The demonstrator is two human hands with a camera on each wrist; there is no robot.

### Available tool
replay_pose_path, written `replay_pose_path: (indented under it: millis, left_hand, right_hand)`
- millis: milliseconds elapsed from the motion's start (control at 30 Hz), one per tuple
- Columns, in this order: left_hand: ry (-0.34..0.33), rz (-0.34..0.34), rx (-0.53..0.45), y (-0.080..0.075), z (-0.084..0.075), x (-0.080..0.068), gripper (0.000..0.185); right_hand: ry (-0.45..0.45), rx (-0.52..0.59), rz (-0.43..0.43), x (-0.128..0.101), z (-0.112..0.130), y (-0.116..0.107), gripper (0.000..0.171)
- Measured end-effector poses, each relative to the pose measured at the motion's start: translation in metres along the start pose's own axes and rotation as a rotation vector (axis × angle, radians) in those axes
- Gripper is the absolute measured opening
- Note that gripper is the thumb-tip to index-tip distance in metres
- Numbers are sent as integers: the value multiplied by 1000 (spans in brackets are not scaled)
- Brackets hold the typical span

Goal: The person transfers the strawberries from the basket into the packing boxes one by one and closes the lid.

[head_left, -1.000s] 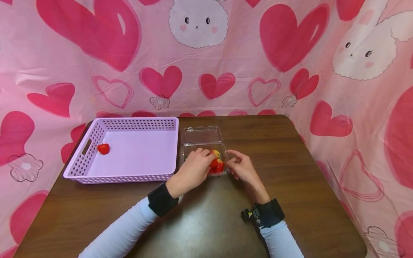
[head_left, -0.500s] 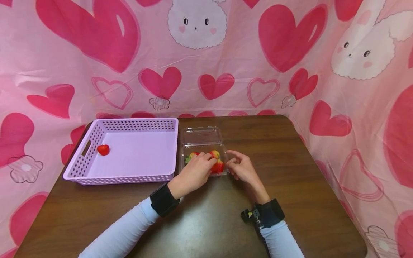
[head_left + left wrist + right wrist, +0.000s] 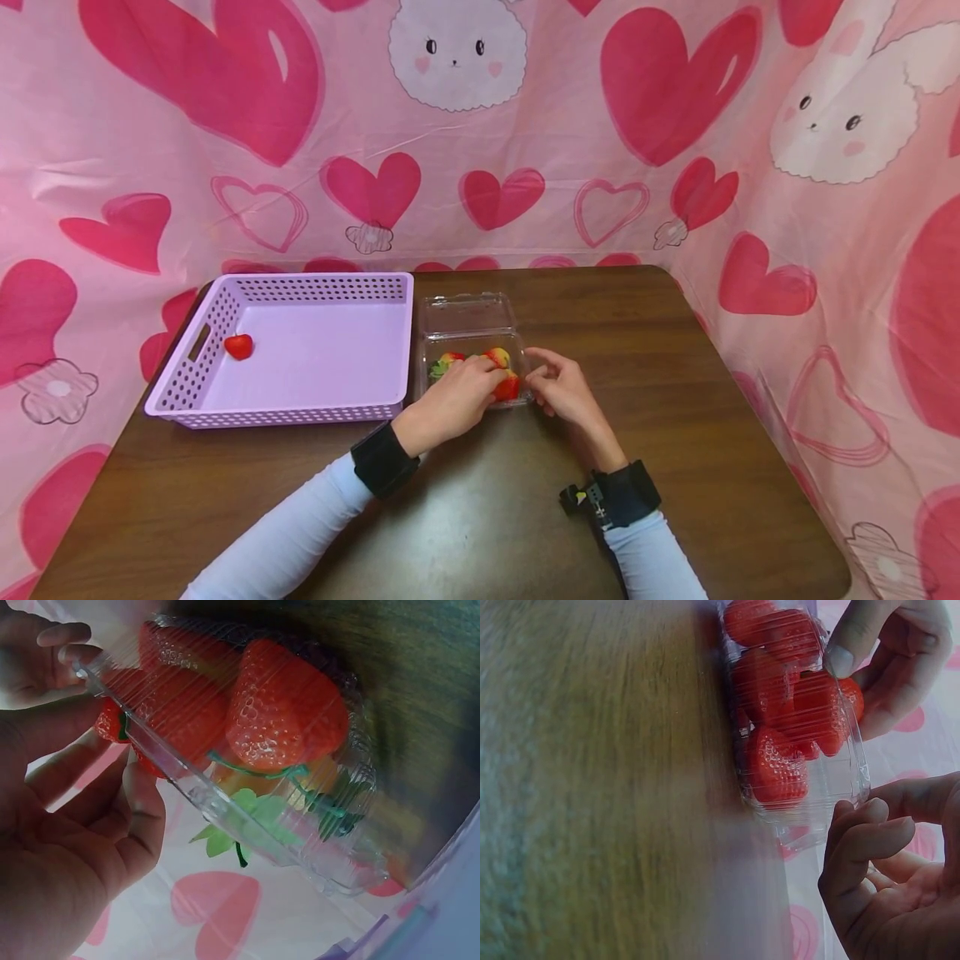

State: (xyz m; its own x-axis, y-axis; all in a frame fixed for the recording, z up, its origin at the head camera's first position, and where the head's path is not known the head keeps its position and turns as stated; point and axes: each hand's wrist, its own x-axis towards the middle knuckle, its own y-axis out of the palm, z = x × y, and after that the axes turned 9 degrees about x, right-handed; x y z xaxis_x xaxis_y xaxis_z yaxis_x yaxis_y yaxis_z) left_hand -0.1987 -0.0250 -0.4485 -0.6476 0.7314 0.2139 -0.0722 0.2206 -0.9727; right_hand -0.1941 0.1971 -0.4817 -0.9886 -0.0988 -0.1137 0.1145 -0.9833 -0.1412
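A clear plastic clamshell box [image 3: 468,317] stands with its lid folded back, holding several strawberries [image 3: 508,387]. My left hand [image 3: 453,398] reaches over its front edge with bent fingers. In the left wrist view, those fingers pinch a small strawberry [image 3: 111,721] at the rim, partly hidden by them. A bigger strawberry [image 3: 285,705] and green leaves [image 3: 244,817] show through the ribbed wall. My right hand [image 3: 564,387] holds the box's right edge, thumb and index finger at the rim; its other fingers [image 3: 862,840] are curled.
Left of the box stands a lilac perforated basket [image 3: 322,354] with one strawberry [image 3: 238,347] near its left wall. Both rest on a dark wooden table [image 3: 675,400]. A pink curtain [image 3: 570,125] with hearts closes off the back and sides.
My left hand has shifted slightly and lowered over the strawberries, baring leaves and a strawberry at the box's left side. The right hand keeps its place at the right edge.
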Motion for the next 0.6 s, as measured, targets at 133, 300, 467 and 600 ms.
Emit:
replay_pose_path:
  millis: [133, 300, 467, 600]
  left_hand:
    - [2, 1, -20, 1, 0, 1, 34]
    - [-7, 12, -45, 3, 0, 2, 35]
    - [8, 13, -35, 3, -1, 2, 34]
    - [10, 25, -36, 3, -1, 3, 35]
  right_hand:
    - [3, -1, -1, 0, -1, 0, 45]
    - [2, 3, -4, 1, -2, 1, 44]
    - [-2, -1, -8, 1, -2, 2, 44]
    - [-9, -8, -12, 1, -1, 2, 44]
